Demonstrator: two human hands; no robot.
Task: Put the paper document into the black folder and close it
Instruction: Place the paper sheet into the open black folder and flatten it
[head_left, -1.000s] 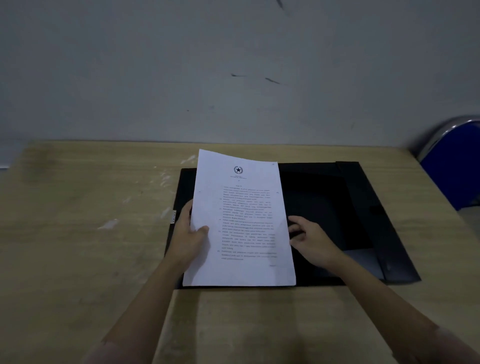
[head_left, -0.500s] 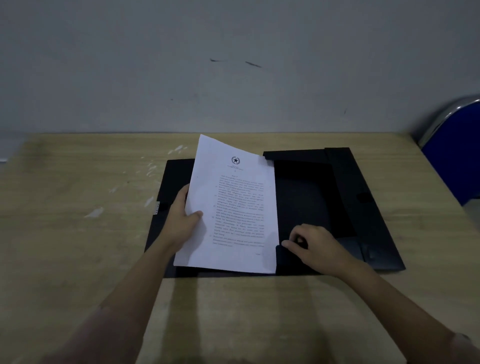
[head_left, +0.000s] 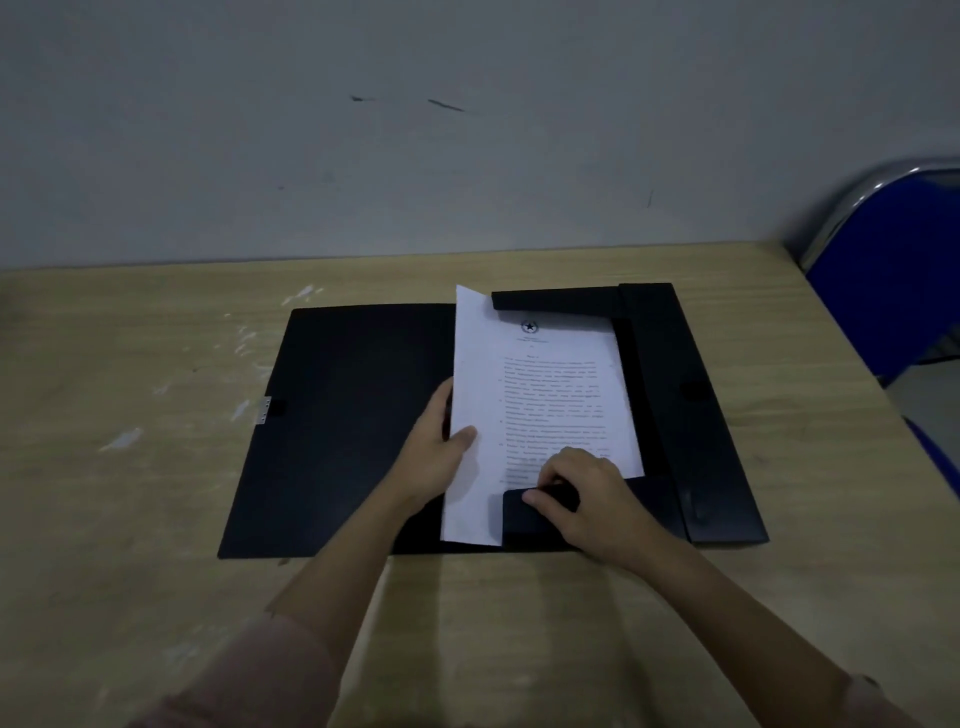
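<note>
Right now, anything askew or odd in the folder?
Yes. The paper document is only half seated: its right part lies under the top flap and bottom flap, while its left strip bends upward outside them, gripped by the left hand.

Matt black folder (head_left: 353, 415), wood-grain table (head_left: 130, 519)

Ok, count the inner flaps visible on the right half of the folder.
3: top flap over the paper's upper edge, side flap along the right, bottom flap under the right hand. More may be hidden.
</note>
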